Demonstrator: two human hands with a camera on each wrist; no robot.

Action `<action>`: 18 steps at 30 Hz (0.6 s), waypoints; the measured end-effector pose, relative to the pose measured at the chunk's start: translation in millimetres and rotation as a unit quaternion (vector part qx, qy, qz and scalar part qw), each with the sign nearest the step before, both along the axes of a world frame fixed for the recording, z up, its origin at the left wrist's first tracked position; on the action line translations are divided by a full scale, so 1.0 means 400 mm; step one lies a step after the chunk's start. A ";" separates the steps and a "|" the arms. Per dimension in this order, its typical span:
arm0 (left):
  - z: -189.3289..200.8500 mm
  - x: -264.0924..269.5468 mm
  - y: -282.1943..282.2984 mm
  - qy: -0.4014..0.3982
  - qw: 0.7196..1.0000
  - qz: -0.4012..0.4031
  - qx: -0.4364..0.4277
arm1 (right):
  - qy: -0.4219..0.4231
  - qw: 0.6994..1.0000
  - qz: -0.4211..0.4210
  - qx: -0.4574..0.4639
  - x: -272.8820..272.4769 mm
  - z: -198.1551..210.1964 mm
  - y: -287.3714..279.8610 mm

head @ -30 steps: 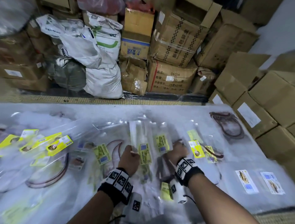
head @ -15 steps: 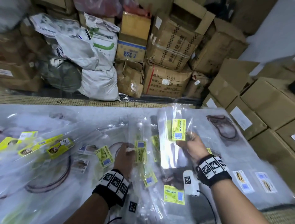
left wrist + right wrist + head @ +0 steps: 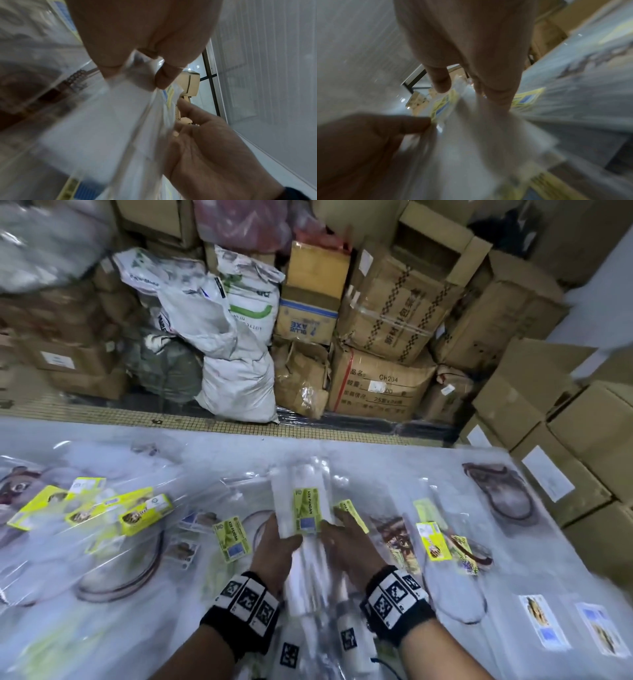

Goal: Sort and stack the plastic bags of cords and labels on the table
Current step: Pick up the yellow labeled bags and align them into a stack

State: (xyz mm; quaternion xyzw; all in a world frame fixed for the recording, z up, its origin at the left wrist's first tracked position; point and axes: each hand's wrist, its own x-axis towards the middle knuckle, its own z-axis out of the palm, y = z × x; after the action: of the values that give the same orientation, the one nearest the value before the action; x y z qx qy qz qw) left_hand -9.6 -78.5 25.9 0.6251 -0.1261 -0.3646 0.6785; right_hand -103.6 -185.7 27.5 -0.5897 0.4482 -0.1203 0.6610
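Note:
A stack of clear plastic bags [image 3: 305, 542] with a yellow-green label [image 3: 307, 510] on top is held upright over the middle of the table [image 3: 376, 460]. My left hand [image 3: 291, 537] grips its left edge and my right hand [image 3: 334, 529] grips its right edge. In the left wrist view my left hand [image 3: 145, 70] pinches the stack of bags [image 3: 111, 128] between thumb and fingers, with my right hand [image 3: 205, 155] against the other side. In the blurred right wrist view my right hand [image 3: 467, 92] closes on the bags [image 3: 471, 135].
Loose bags lie all over the table: brown cords [image 3: 120, 580] and yellow labels [image 3: 147, 513] at left, a cord bag [image 3: 496, 494] far right, label bags [image 3: 544, 625] near right. Cardboard boxes [image 3: 582, 440] crowd the right edge. Sacks [image 3: 236, 378] and cartons stand beyond the far edge.
My right hand picked a labelled bag off the table, lifted it, then brought it left onto the bags in my left hand. Both hands now hold one stack.

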 end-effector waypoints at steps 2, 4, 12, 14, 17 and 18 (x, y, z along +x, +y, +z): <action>0.009 -0.005 -0.004 0.030 0.999 0.010 -0.019 | -0.019 0.998 -0.019 0.059 -0.006 0.001 -0.019; 0.026 -0.021 -0.010 0.037 0.999 -0.007 -0.026 | -0.015 0.998 0.053 0.040 -0.018 0.006 -0.035; 0.002 0.002 -0.022 -0.224 0.921 -0.190 0.255 | -0.015 0.996 0.055 -0.066 -0.120 0.025 -0.105; -0.027 0.012 -0.015 -0.325 0.836 -0.192 0.397 | -0.074 0.997 0.008 -0.022 -0.150 0.017 -0.131; -0.054 -0.004 -0.004 -0.327 0.812 -0.191 0.444 | -0.143 0.986 -0.044 0.070 -0.179 -0.024 -0.163; -0.066 -0.006 -0.007 -0.329 0.813 -0.180 0.446 | -0.120 0.989 -0.051 0.068 -0.184 -0.038 -0.173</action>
State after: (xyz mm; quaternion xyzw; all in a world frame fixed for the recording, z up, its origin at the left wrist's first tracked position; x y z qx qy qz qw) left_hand -12.0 -81.3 -0.6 0.9077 -0.2756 -0.2694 0.1660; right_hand -177.2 -255.0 12.2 -0.5010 0.4021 -0.1930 0.7417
